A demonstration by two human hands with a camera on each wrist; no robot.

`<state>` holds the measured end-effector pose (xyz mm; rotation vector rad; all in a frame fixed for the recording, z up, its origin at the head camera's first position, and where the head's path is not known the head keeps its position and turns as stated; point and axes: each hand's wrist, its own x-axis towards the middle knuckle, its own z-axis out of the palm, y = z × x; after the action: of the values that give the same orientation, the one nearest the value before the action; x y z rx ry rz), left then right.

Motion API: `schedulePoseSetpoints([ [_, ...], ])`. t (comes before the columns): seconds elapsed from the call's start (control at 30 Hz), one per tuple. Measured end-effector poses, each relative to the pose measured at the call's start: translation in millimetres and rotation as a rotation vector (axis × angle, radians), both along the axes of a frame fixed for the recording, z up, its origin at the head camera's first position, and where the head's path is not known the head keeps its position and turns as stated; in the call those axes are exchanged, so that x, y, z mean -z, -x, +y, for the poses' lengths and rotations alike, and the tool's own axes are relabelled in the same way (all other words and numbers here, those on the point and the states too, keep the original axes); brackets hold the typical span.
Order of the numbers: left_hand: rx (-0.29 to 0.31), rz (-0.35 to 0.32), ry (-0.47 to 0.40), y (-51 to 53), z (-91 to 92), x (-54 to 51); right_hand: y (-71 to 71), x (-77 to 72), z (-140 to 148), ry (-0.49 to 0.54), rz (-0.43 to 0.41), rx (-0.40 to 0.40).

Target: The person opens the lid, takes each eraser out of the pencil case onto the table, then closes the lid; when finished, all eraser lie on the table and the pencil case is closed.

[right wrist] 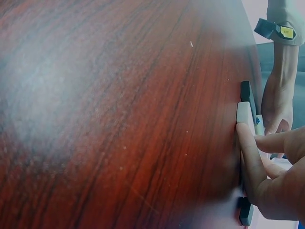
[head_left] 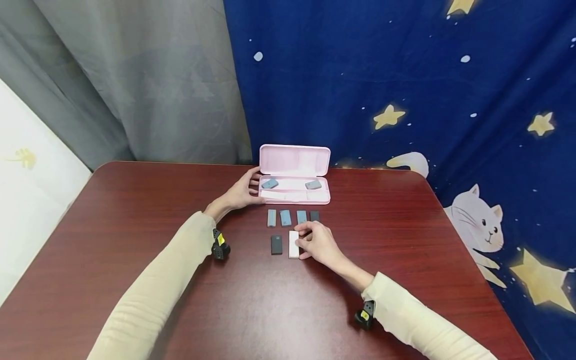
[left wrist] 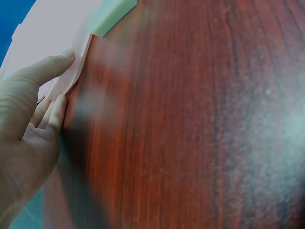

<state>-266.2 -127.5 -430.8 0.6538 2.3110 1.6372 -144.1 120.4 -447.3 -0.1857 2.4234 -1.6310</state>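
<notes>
A pink pencil case (head_left: 294, 203) lies with its lid raised at the back of the table. My left hand (head_left: 243, 192) holds its left end; in the left wrist view the thumb (left wrist: 50, 67) lies over the edge and the other fingers at the side. Inside are a blue block (head_left: 270, 183) and a grey block (head_left: 313, 185), both eraser-like. In front of the case, my right hand (head_left: 320, 243) pinches a white eraser-like block (head_left: 293, 245) on the table. Left of it lies a black block (head_left: 276, 245).
Between the case and the right hand stands a row of small blocks: a grey-blue one (head_left: 271, 218), two blue ones (head_left: 285, 218) and a dark one (head_left: 314, 216), partly behind the hand. The wooden table (head_left: 180, 175) ends at a dark blue curtain (head_left: 360, 75) and a grey one.
</notes>
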Motion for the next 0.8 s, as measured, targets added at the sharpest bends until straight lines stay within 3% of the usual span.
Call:
schedulePoseSetpoints([
  [0.23, 0.003, -0.013, -0.02, 2.6, -1.4, 2.5, 0.4, -0.3, 1.8, 0.008, -0.007, -0.029],
  [0.47, -0.029, 0.046, 0.05, 16.9, -2.9, 25.5, 7.5, 1.3, 7.3, 0.036, -0.032, -0.062],
  [0.8, -0.044, 0.049, 0.079, 20.9, -3.0, 32.2, 38.2, -11.1, 4.5, -0.018, 0.046, -0.066],
])
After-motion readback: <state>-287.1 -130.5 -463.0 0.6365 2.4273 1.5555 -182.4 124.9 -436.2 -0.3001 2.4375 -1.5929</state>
